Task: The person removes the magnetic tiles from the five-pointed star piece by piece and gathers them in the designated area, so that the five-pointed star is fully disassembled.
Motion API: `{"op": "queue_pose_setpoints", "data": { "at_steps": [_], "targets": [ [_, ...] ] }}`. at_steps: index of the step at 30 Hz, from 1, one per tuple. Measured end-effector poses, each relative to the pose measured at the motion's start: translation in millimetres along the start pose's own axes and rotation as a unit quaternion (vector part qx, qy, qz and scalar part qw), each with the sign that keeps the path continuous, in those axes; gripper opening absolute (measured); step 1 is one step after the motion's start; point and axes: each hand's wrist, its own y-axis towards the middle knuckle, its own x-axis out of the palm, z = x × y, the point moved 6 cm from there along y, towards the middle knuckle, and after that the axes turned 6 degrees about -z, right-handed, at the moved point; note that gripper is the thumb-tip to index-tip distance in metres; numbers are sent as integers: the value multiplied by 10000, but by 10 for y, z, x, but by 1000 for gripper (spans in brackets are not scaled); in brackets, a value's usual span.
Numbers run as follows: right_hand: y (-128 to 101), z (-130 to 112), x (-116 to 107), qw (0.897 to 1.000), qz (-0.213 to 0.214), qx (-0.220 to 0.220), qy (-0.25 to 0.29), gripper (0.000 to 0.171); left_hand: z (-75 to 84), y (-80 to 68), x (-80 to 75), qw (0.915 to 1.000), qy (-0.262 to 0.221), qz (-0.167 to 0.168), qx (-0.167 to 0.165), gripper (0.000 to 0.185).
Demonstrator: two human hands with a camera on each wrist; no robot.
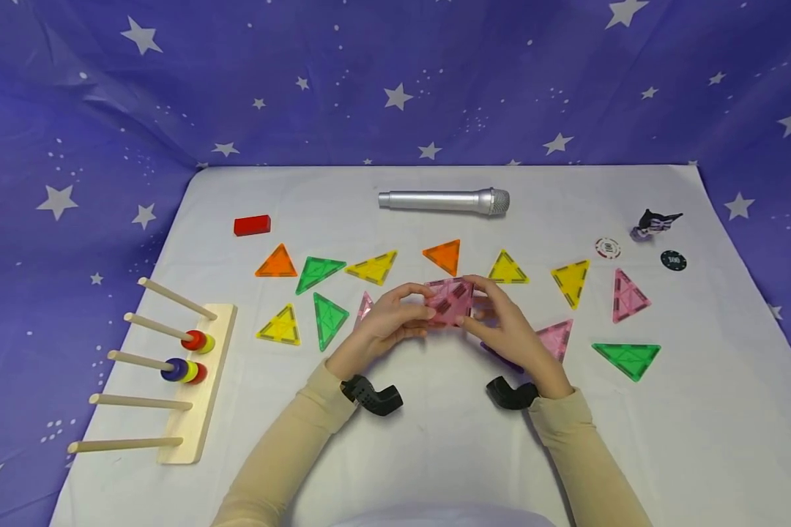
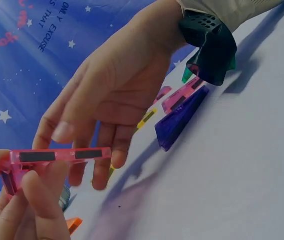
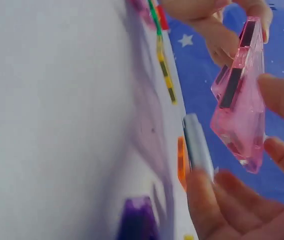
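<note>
Pink translucent magnetic tiles [image 1: 450,301], joined edge to edge, are held above the middle of the table. My left hand [image 1: 395,315] pinches their left side between thumb and fingers. At the right side, my right hand [image 1: 506,326] grips them with the thumb low and the index finger at the top corner. In the right wrist view the pink tiles [image 3: 242,100] stand at an angle to one another, tilted above the table. A purple tile [image 1: 501,359] and a pink triangle tile [image 1: 556,339] lie beneath my right forearm and hand, partly covered.
Green [image 1: 329,320], yellow [image 1: 280,326] and orange [image 1: 443,256] triangle tiles lie around. A silver microphone [image 1: 442,201] is behind them. Wooden peg stacker [image 1: 201,410] and red block [image 1: 253,225] lie left; poker chips [image 1: 674,260] and a small dark figure [image 1: 655,225] sit right.
</note>
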Motion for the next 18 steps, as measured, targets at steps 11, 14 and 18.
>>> {"op": "queue_pose_setpoints", "data": {
  "at_steps": [11,14,18],
  "targets": [
    [-7,46,45,9935,-274,-99,1097,21,-20,-119,-53,9963,743,60,423,30],
    [-11,73,56,9916,-338,36,1247,21,-35,-135,-89,9921,1137,42,537,31],
    [-13,119,76,9888,-395,227,1422,23,-44,-156,-121,9847,1619,-37,650,32]
  ]
}}
